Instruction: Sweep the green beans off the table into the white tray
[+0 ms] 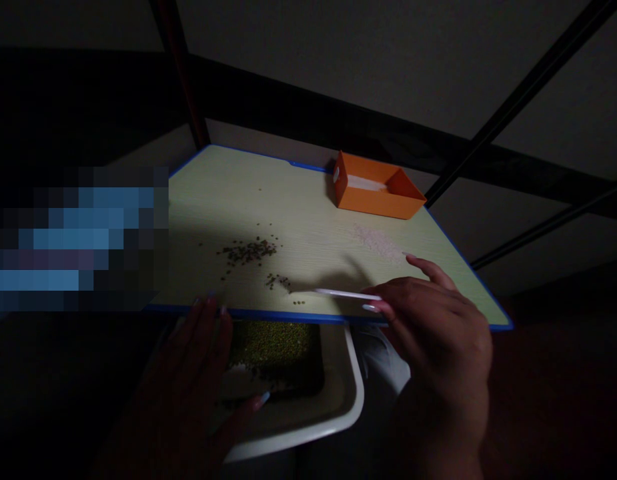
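**Bean basin, orange box and loose piles; right hand on white stick**

Containers: a white, round-cornered basin sits below the near edge of the table, partly under it. It holds a layer of small round green beans; bare bottom shows toward the near side, the rest in deep shadow. An open, slant-sided orange box stands at the far right of the tabletop. Pale material lies inside; whether grains or lining, cannot tell.

Hands: the right hand pinches a slim white stick-like tool between thumb and fingers, little finger extended. The tool's dark tip is just beside a small cluster of beans. The left hand is over the basin, fingertips at the table edge, thumb spread wide, nothing seen in its grip.

Surface: pale yellow-green wood-grain table, blue edging. A larger pile of dark beans lies left of centre; pale, pinkish-white grains are strewn in front of the box.

Room: dim; grey wall panels behind, crossed by a dark band.
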Demonstrator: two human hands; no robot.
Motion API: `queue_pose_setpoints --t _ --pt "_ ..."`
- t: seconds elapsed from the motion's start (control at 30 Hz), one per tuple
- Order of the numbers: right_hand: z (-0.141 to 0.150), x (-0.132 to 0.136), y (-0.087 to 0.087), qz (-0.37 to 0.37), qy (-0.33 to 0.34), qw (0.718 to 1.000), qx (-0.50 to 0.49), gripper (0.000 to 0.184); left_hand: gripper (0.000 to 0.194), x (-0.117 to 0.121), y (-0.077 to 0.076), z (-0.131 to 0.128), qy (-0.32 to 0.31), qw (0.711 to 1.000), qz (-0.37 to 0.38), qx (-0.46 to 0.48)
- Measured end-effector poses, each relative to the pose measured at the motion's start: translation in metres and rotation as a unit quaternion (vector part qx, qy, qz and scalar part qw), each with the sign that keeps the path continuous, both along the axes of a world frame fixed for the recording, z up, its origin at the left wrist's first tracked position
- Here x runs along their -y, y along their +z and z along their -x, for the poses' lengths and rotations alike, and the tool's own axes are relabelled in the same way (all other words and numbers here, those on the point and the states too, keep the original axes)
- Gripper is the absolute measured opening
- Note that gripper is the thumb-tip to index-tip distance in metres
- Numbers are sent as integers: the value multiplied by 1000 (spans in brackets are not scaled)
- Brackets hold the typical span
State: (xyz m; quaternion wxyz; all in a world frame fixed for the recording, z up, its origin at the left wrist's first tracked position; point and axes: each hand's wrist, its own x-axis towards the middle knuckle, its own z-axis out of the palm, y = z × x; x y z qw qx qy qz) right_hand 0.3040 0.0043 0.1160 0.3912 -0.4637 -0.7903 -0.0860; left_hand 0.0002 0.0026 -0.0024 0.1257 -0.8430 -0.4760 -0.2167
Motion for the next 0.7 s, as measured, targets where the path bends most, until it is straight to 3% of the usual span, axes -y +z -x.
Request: queue_pose_setpoints --t 0.2,0.7 --pt "1 -4 -1 -6 12 1000 9 10 91 0 2 -1 -3 1000 -21 -17" --pt "2 2 2 18 11 1000 -7 11 90 1 4 -1 7 1000 10 14"
